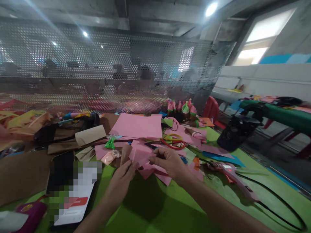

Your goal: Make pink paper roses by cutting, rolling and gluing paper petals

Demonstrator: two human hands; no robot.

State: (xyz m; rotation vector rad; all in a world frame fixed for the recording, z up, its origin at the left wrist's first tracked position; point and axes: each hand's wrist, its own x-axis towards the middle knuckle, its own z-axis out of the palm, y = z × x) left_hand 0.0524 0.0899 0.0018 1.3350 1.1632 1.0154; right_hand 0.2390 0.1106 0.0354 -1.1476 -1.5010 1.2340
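Observation:
Above the green table, my left hand [125, 174] is closed on a rolled brown paper piece [125, 152] and the near edge of a small pink sheet [141, 157]. The thumb and fingers of my right hand [167, 161] pinch the right side of that pink sheet. Beneath and behind both hands lie pink offcuts [163, 177]. Scissors with red and yellow handles [173, 142] rest just beyond my right hand. Left of my left hand are a pale pink lump in clear wrap [110, 157] and a crumpled green piece [110, 142].
A pink glue gun [239, 183] with a black cable lies at right. Larger pink sheets [137, 125] and pink and green cupcake-like pieces [186, 108] stand behind. At left are a phone [77, 194] and brown sheets [21, 174]. A dark bucket-like container [234, 132] is beyond the right edge.

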